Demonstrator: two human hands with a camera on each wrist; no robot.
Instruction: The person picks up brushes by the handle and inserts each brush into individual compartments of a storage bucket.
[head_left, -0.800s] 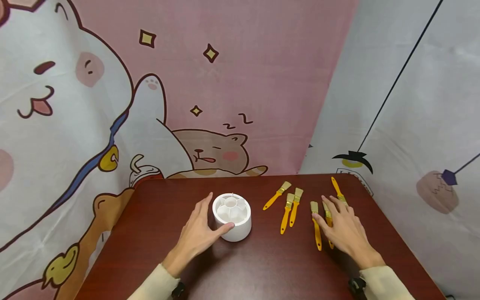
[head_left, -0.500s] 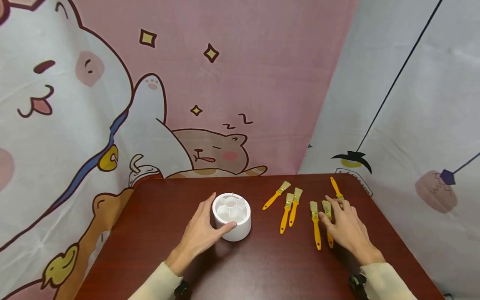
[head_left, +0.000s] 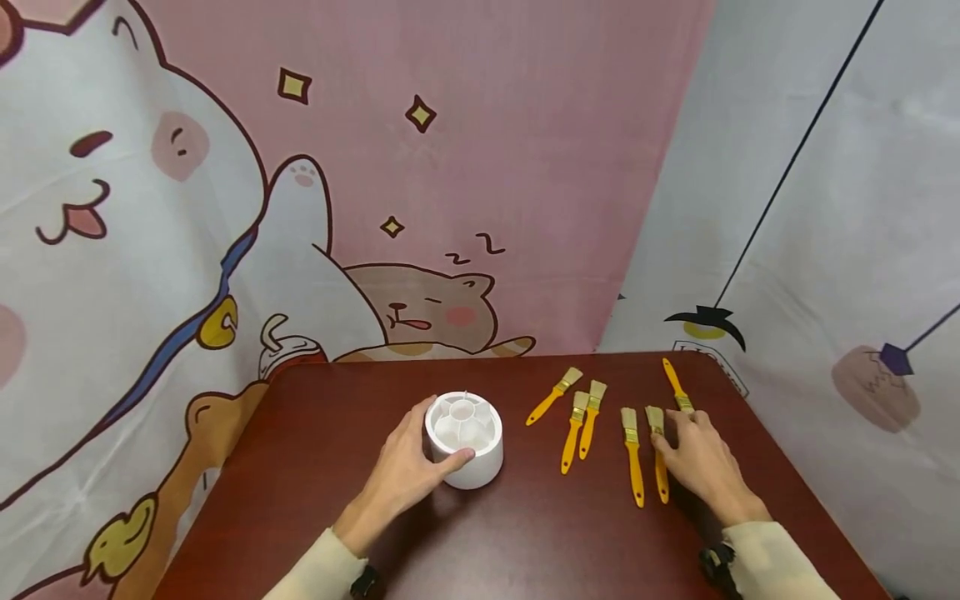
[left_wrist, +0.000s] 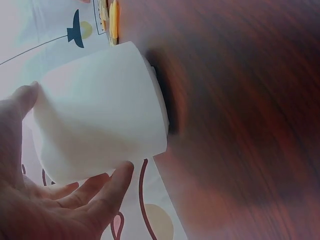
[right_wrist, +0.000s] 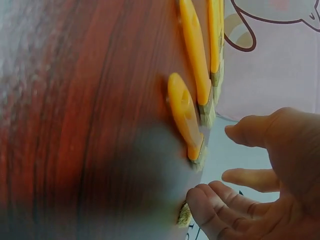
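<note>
A white round holder with several compartments stands upright on the table. My left hand holds it from the left, thumb at the near rim and fingers round the far side; in the left wrist view its wall sits between thumb and fingers. My right hand is low over the right side of the table, just right of a paintbrush with a yellow handle. A further paintbrush lies beyond its fingertips, bristles toward me. In the right wrist view, a gap shows between the thumb and fingers.
Another paintbrush lies left of the one by my right hand. Three more lie between it and the holder: a near paintbrush, one beside it and a slanted one. A printed cloth hangs behind the table.
My right hand has shifted slightly and drawn its fingers in, uncovering more of the nearby paintbrush. My left fingers have closed in on the holder. The brushes lie where they were.
</note>
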